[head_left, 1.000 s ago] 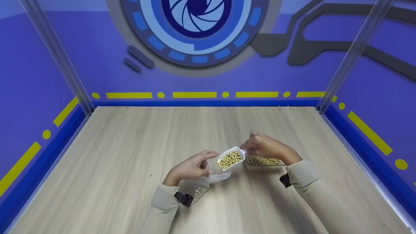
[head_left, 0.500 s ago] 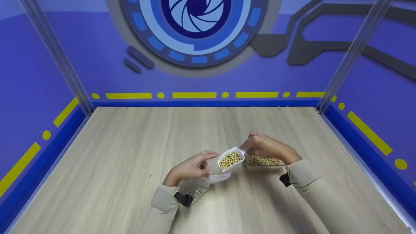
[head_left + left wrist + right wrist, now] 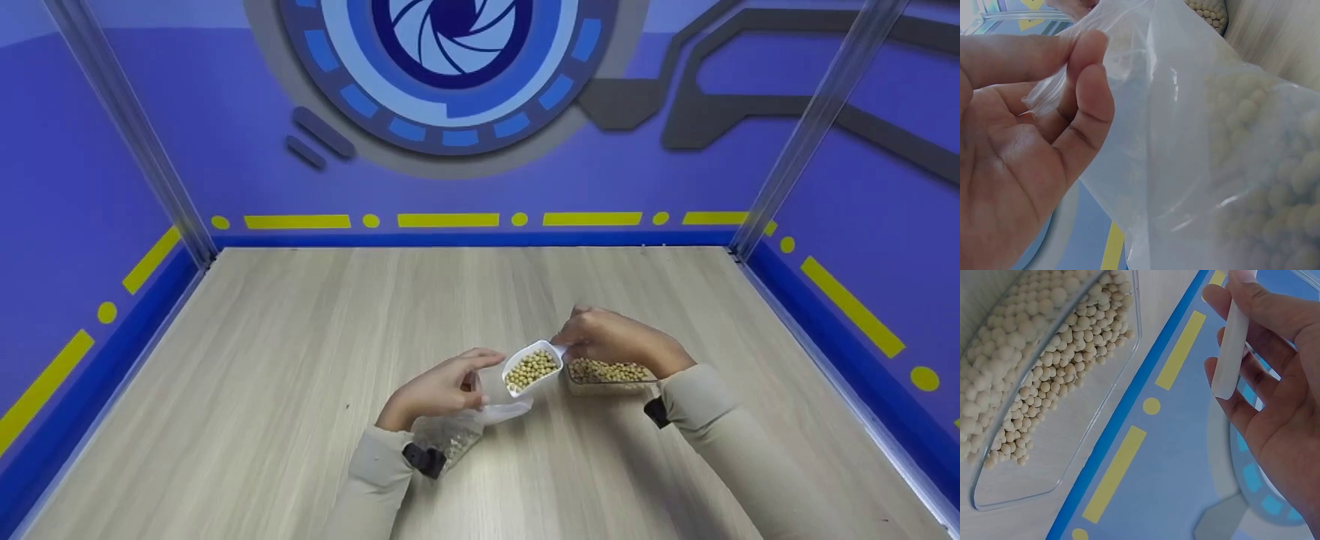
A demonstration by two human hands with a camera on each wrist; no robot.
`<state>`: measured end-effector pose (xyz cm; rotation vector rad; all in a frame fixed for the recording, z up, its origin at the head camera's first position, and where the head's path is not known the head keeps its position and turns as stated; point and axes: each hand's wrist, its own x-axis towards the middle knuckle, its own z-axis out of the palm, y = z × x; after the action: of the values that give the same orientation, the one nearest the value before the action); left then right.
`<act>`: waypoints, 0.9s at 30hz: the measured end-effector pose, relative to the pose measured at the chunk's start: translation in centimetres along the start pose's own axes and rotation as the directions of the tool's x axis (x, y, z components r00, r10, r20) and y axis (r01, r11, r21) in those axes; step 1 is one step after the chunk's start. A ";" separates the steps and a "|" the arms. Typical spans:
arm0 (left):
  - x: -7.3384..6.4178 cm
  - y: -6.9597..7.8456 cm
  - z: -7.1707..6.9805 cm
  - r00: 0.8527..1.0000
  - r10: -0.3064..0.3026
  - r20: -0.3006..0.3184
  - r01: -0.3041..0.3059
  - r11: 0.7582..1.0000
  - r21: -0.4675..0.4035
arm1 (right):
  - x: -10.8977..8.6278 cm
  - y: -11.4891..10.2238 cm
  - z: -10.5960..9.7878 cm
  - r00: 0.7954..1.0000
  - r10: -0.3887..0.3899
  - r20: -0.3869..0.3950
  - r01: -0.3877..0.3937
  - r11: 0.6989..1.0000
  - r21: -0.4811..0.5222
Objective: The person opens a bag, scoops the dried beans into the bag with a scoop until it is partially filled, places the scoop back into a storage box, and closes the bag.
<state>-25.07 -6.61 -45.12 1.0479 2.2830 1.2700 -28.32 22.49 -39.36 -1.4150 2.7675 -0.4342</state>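
Observation:
My left hand (image 3: 439,386) pinches the rim of a clear plastic bag (image 3: 1168,140) between thumb and fingertips. Pale round beans (image 3: 1283,208) fill the bag's lower part, which lies low beside my left wrist. My right hand (image 3: 619,337) grips a white scoop (image 3: 558,355) by its handle (image 3: 1233,351). Beans (image 3: 531,370) heap in the scoop's bowl, its front lip pointing at the bag's mouth, close to my left fingertips. Partly under my right hand stands a clear rectangular container (image 3: 609,388) of the same beans (image 3: 1067,354).
The wood-grain table (image 3: 285,375) spreads out around the hands. Blue panels (image 3: 420,187) with yellow markings wall it at the back and both sides, joined by metal corner posts (image 3: 142,127). A tiny dark speck (image 3: 347,406) lies left of my left hand.
Both hands keep almost still. The right hand and the loaded scoop have drifted very slightly left; the bag and container stay in place.

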 end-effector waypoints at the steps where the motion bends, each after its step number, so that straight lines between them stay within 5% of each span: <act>1: 0.0 0.0 0.0 1.000 -0.003 0.000 0.003 1.000 -0.005 | 0.0 0.0 0.0 1.000 -0.007 0.001 0.007 1.000 -0.005; 27: -0.1 0.3 0.0 1.000 -0.017 -0.003 0.017 1.000 -0.011 | 0.3 -0.4 -0.4 1.000 -0.023 0.020 0.024 0.999 -0.036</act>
<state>-24.87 -6.56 -44.91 1.0207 2.2805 1.2766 -28.22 22.08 -38.83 -1.4528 2.7594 -0.3705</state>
